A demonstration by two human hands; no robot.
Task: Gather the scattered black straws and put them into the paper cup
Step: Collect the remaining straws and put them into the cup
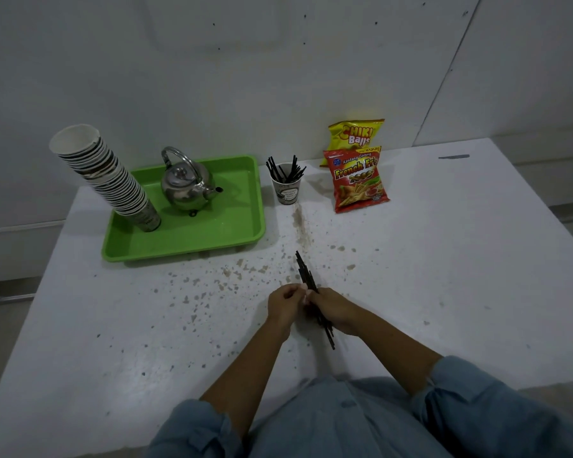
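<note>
White laminate, speckled with brown stains, makes up the table (444, 259), which runs from the near edge to the far wall. On its far left sits a green tray (239, 233) bearing a leaning stack of cups (113, 180) and a steel kettle (186, 185). Two snack bags (358, 180) stand at far right. Between tray and bags stands the paper cup (286, 191), upright, with several black straws already inside.

Near the middle, the right hand (338, 312) is closed around a bundle of black straws (306, 276); its long axis runs near-right to far-left, tips aimed roughly at the cup. The left hand (286, 305) is curled at the bundle's side, fingers touching it, seemingly squaring the ends. I see no loose straws left on the table.

The cup lies straight ahead and far from both hands, the right being the carrier. Open table lies between; the tray rim just left of the cup is the only near obstacle.
</note>
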